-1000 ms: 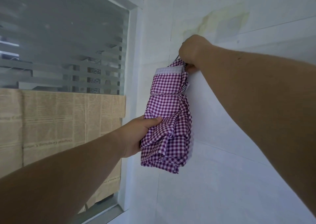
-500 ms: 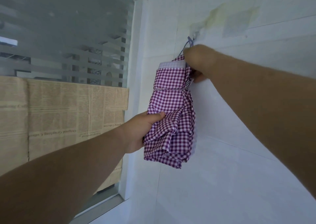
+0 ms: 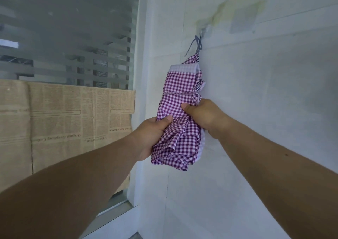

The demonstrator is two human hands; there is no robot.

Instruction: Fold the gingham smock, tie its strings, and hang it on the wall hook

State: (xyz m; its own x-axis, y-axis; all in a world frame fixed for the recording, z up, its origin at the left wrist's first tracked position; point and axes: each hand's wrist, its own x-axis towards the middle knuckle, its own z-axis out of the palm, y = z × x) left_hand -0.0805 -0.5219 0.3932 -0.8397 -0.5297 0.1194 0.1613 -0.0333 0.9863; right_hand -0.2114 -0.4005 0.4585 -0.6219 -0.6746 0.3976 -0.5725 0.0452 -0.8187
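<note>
Folded purple-and-white gingham smock (image 3: 180, 118) hangs off the small wall hook (image 3: 202, 32), both hands gripping it — probably just let go.

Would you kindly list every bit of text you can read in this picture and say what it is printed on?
"Original Crafting Cath..." (mirrored, cut off, uncertain): headline on the newspaper sheets behind the window glass.
Other headlines and the column print on those sheets: too small and blurred to read.
Gingham smock, wall hook, wall: no text.

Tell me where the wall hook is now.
In the head view, the wall hook is upper right of centre, above the gingham smock, whose string loops over it.
</note>
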